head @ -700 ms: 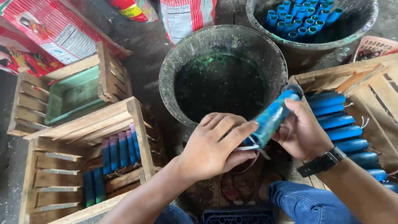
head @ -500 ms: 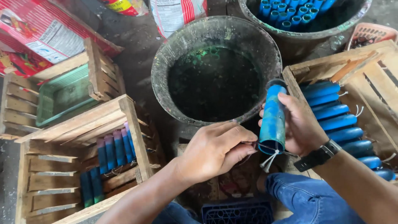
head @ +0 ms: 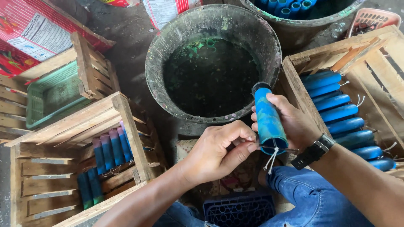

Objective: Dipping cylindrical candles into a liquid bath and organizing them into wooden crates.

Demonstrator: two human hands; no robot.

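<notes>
My right hand (head: pixel 294 124) grips a blue-painted tube (head: pixel 268 117), held nearly upright over my lap beside the dark tub (head: pixel 168 54). A white string (head: pixel 272 159) hangs from the tube's lower end. My left hand (head: pixel 219 151) pinches at that lower end, with fingertips touching the rim near the string. A black watch sits on my right wrist.
The tub holds dark green liquid. A wooden crate (head: pixel 336 59) at right holds several blue tubes (head: pixel 336 113). Another crate (head: pixel 75 126) at left holds several tubes (head: pixel 110 149). A second basin (head: pixel 332 17) of blue tubes stands behind. A green tray (head: pixel 54 96) lies far left.
My right hand has turned the tube from tilted to nearly upright and brought it nearer. My left hand has moved to its lower end by the string.
</notes>
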